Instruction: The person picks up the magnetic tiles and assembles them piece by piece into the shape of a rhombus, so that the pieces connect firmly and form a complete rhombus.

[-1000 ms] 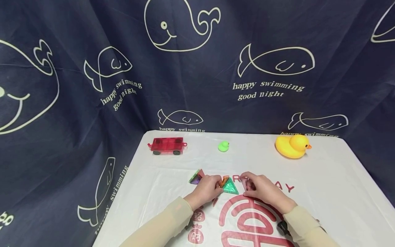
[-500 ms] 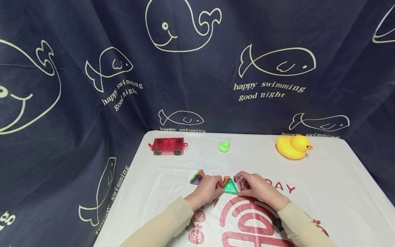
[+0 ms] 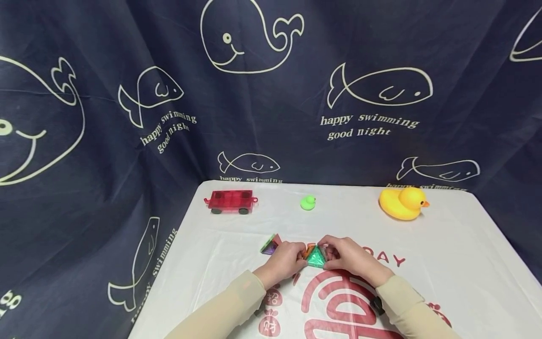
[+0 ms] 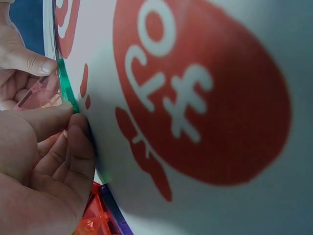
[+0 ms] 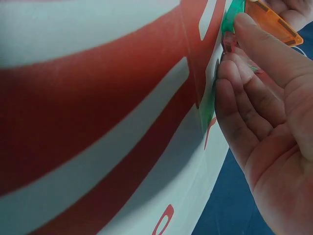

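A green triangular magnetic tile lies between the two hands in the head view. An orange triangular magnetic tile stands tilted along its left side, and my left hand pinches it there, thumb at the green tile's corner. On the other side, my right hand holds a clear pink magnetic tile against the green one. Curled fingers hide much of the pink tile. Just left of my left hand sits a small pyramid of tiles in green, red and purple, partly covered by the hand.
Along the back of the white table stand a red wheeled car base, a small green duck and a larger yellow duck. A dark blue curtain hangs behind the table.
My right hand has moved left with the pink tile, bringing it up to the green tile's right edge. My left hand stays in place at the orange tile.
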Action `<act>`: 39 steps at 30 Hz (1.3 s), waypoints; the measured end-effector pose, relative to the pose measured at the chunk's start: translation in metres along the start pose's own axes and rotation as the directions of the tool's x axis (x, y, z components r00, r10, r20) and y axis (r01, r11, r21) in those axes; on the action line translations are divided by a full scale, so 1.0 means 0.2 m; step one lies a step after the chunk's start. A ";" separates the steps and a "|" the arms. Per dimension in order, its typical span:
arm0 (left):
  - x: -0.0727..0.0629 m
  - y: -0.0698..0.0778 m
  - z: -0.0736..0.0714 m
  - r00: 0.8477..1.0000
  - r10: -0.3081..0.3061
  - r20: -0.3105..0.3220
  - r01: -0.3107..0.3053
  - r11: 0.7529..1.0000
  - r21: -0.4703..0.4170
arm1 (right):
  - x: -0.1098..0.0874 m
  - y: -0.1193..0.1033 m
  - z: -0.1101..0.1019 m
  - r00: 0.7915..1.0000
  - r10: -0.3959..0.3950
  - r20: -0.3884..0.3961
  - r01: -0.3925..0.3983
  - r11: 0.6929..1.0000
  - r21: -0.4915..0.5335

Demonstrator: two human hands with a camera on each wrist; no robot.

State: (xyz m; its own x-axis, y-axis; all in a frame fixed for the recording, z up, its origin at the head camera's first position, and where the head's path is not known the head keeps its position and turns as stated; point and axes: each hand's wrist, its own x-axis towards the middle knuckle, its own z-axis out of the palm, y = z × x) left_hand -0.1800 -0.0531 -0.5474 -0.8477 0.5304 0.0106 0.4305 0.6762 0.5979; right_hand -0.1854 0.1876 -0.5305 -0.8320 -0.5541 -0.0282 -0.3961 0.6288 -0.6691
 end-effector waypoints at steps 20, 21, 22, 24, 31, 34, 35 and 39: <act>-0.01 0.08 -0.01 0.999 0.047 0.013 -0.048 0.964 0.263 | 0.00 -0.01 0.02 0.996 -0.087 -0.015 0.085 0.993 -0.084; -0.01 0.08 -0.01 0.999 0.046 0.014 -0.048 0.962 0.270 | 0.00 -0.01 0.02 0.996 -0.092 -0.019 0.090 0.992 -0.088; -0.01 0.09 -0.01 0.999 0.047 0.015 -0.049 0.959 0.278 | -0.01 -0.01 0.02 0.995 -0.094 -0.020 0.092 0.992 -0.090; -0.01 0.09 -0.01 0.999 0.051 0.016 -0.054 0.955 0.291 | -0.01 -0.02 0.02 0.995 -0.097 -0.020 0.095 0.991 -0.097; -0.01 0.07 0.01 0.997 0.073 0.015 -0.074 0.944 0.321 | -0.02 -0.04 0.03 0.999 -0.047 -0.013 0.045 0.992 -0.116; -0.01 0.06 0.01 0.996 0.088 0.012 -0.087 0.943 0.321 | -0.02 -0.04 0.03 1.000 -0.025 -0.016 0.022 0.992 -0.124; -0.01 0.05 0.01 0.996 0.092 0.011 -0.091 0.942 0.322 | -0.02 -0.04 0.03 1.000 -0.021 -0.018 0.019 0.992 -0.127; -0.01 0.06 0.00 0.994 0.106 0.011 -0.104 0.943 0.317 | -0.03 -0.05 0.02 1.000 -0.009 -0.030 0.005 0.990 -0.142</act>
State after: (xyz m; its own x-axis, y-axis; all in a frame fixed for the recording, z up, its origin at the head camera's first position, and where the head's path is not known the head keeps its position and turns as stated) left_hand -0.1726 -0.0467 -0.5412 -0.7940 0.6045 0.0646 0.5919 0.7445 0.3089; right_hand -0.1754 0.1819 -0.5274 -0.8395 -0.5433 0.0002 -0.4512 0.6971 -0.5572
